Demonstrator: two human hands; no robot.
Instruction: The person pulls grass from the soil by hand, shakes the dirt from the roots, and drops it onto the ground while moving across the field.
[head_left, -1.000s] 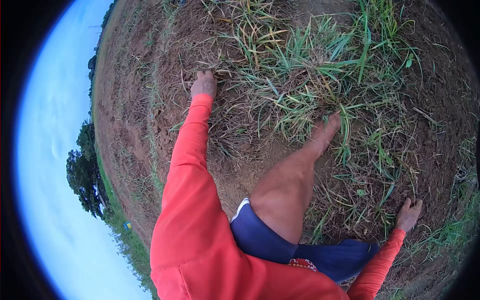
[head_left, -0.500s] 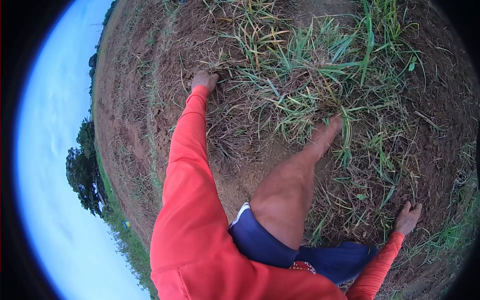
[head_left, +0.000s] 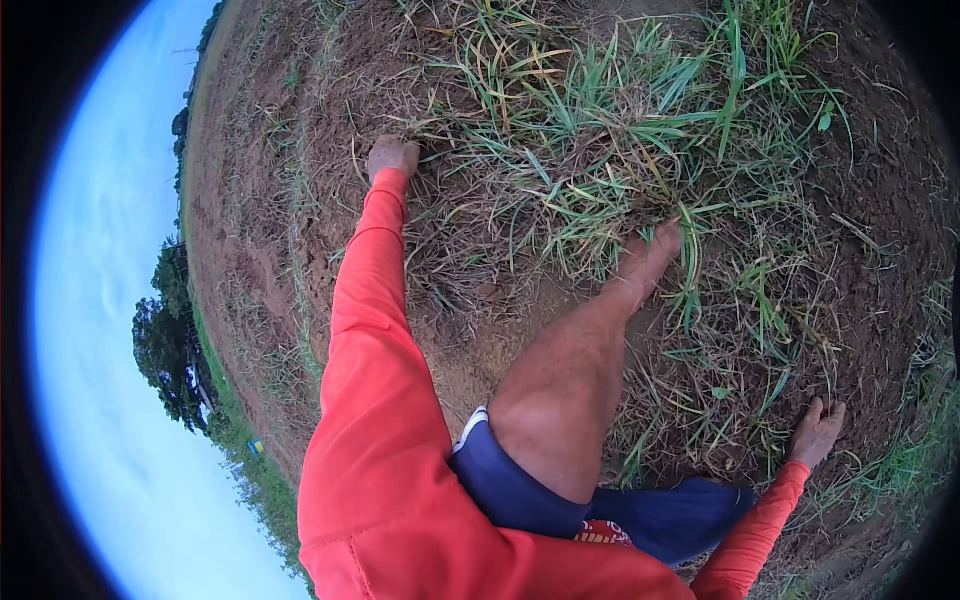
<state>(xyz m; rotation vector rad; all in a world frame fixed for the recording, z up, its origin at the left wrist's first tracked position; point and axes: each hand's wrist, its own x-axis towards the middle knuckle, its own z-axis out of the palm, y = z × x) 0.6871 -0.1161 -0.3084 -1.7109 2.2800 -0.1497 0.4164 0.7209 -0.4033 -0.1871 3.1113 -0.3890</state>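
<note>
My left hand, at the end of a red sleeve, is closed against the soil, with its back towards me. Its fingertips are hidden, and dry grass stems lie right beside it. On the other side, my right hand is low over bare brown soil, fingers partly stretched out and apart. No object shows in it. Between the hands spreads a patch of green and dried grass. My bare foot is set at the edge of this patch.
My bent leg and dark blue shorts fill the lower middle. A stick lies on the soil at right. Tilled ground runs off to the left, where a tree stands against the sky.
My left hand has shifted slightly left, and its thumb is less visible. My knee has moved a little to the left. The right hand stays almost in place.
</note>
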